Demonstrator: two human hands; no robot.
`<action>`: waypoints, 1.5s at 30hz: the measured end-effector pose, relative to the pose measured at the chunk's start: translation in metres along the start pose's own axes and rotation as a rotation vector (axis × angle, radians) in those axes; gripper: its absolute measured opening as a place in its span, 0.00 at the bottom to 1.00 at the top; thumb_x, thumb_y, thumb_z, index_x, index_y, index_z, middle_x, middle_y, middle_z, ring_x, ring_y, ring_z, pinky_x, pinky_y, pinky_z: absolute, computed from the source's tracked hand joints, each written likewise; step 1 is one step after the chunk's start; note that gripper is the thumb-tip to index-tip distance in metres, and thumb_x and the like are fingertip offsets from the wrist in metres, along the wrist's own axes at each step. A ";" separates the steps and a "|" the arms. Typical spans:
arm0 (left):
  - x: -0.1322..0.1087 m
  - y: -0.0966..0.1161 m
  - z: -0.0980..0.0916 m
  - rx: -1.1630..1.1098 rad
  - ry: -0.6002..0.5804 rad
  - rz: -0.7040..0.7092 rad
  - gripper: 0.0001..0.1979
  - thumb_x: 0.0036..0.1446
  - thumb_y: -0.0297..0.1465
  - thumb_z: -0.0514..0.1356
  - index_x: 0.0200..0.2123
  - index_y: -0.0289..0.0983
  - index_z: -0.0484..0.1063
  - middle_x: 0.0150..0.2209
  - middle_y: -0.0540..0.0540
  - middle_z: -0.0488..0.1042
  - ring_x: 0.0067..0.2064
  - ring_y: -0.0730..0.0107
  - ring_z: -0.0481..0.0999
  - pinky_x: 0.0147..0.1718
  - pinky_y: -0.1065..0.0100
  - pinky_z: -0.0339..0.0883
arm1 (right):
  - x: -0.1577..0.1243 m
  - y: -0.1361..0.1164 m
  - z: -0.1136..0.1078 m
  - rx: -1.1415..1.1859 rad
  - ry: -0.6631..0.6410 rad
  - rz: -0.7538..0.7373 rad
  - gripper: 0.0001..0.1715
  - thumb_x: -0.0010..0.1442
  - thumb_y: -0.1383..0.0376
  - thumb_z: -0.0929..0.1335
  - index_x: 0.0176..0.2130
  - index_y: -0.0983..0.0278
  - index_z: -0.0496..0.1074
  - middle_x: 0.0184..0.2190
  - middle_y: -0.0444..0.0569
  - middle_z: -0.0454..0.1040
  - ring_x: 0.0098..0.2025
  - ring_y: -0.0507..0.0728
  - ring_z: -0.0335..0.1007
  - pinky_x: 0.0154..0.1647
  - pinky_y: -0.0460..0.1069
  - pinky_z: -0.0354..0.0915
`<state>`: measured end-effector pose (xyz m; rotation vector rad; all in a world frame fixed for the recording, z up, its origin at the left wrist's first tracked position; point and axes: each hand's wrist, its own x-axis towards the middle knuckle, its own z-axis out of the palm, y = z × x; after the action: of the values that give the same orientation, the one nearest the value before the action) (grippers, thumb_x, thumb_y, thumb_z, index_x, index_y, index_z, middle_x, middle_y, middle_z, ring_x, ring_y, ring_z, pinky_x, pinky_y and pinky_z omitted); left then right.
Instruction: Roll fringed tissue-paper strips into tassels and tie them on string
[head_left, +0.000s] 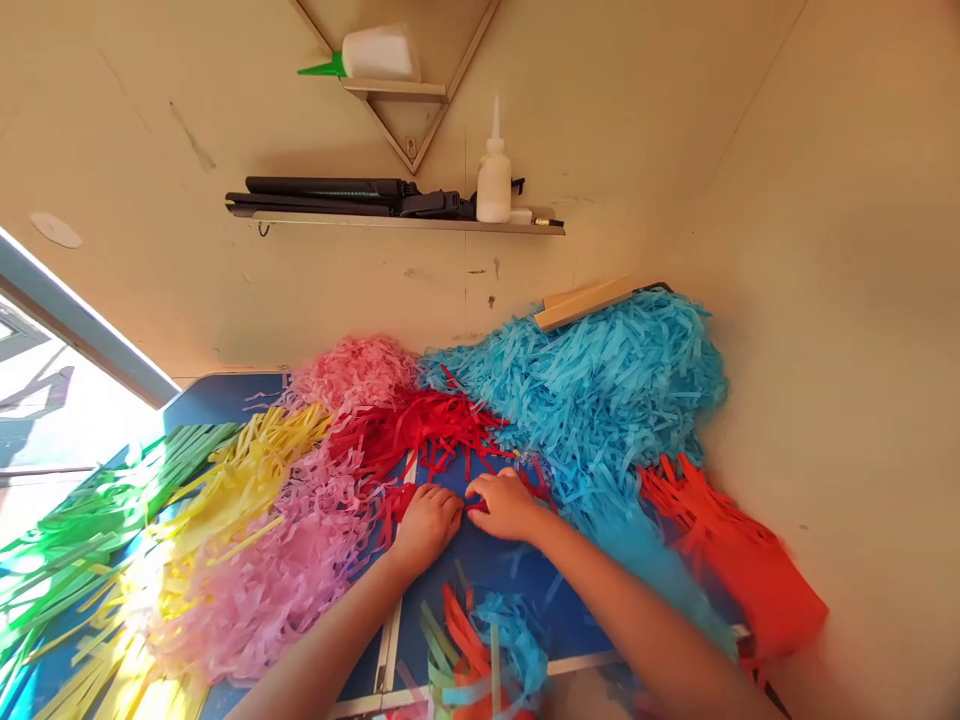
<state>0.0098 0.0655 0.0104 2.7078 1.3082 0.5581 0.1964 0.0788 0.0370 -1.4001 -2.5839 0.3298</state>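
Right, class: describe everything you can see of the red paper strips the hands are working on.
The red paper strips are thin, flat, bright red cut lengths, crumpled in a loose tangled heap on the blue table. They lie between the pink pile and the light blue pile, overlapping both. The left hand and right hand rest on the near edge, fingers among the strips.

Both hands' fingertips are buried in red paper strips (420, 430), grip hidden.
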 end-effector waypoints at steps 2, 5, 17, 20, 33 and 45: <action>-0.001 0.005 -0.007 -0.023 0.030 -0.060 0.11 0.63 0.25 0.50 0.37 0.36 0.72 0.33 0.45 0.77 0.36 0.63 0.77 0.39 0.62 0.69 | -0.006 -0.008 -0.008 0.007 0.023 -0.030 0.09 0.62 0.62 0.69 0.42 0.61 0.76 0.39 0.47 0.80 0.40 0.55 0.73 0.47 0.52 0.53; -0.005 0.015 -0.023 -0.077 0.055 -0.100 0.11 0.64 0.24 0.49 0.39 0.37 0.71 0.34 0.45 0.78 0.36 0.65 0.78 0.36 0.66 0.70 | -0.017 -0.020 -0.019 0.026 0.049 -0.046 0.07 0.65 0.64 0.67 0.39 0.60 0.76 0.37 0.45 0.81 0.40 0.54 0.73 0.48 0.52 0.52; -0.017 0.049 -0.059 -0.149 0.347 -0.122 0.08 0.65 0.30 0.54 0.37 0.38 0.73 0.33 0.47 0.79 0.35 0.66 0.79 0.35 0.67 0.73 | -0.048 -0.056 -0.039 0.089 0.528 -0.069 0.11 0.66 0.68 0.64 0.36 0.63 0.76 0.29 0.46 0.78 0.32 0.54 0.70 0.42 0.54 0.51; -0.018 0.063 -0.064 -0.169 0.613 -0.129 0.06 0.64 0.29 0.57 0.37 0.38 0.75 0.35 0.47 0.79 0.36 0.69 0.79 0.37 0.70 0.73 | -0.058 -0.072 -0.050 0.274 0.620 -0.031 0.16 0.68 0.68 0.60 0.44 0.62 0.76 0.36 0.49 0.80 0.36 0.56 0.71 0.42 0.54 0.53; -0.018 0.098 -0.078 -0.349 0.726 -0.127 0.04 0.60 0.24 0.61 0.37 0.38 0.74 0.33 0.48 0.76 0.34 0.73 0.76 0.33 0.73 0.72 | -0.066 -0.061 -0.068 1.328 0.339 0.190 0.14 0.55 0.54 0.74 0.38 0.59 0.81 0.34 0.47 0.80 0.37 0.56 0.75 0.39 0.49 0.70; -0.015 0.096 -0.073 -0.139 0.721 -0.106 0.03 0.62 0.27 0.59 0.38 0.39 0.74 0.33 0.47 0.78 0.34 0.71 0.78 0.37 0.71 0.74 | -0.073 -0.071 -0.066 0.113 0.876 -0.115 0.09 0.66 0.71 0.66 0.42 0.60 0.76 0.34 0.47 0.81 0.36 0.55 0.77 0.38 0.52 0.63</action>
<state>0.0460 -0.0127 0.0963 2.3740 1.4412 1.6418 0.1963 -0.0132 0.1158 -1.0208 -1.8667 -0.1386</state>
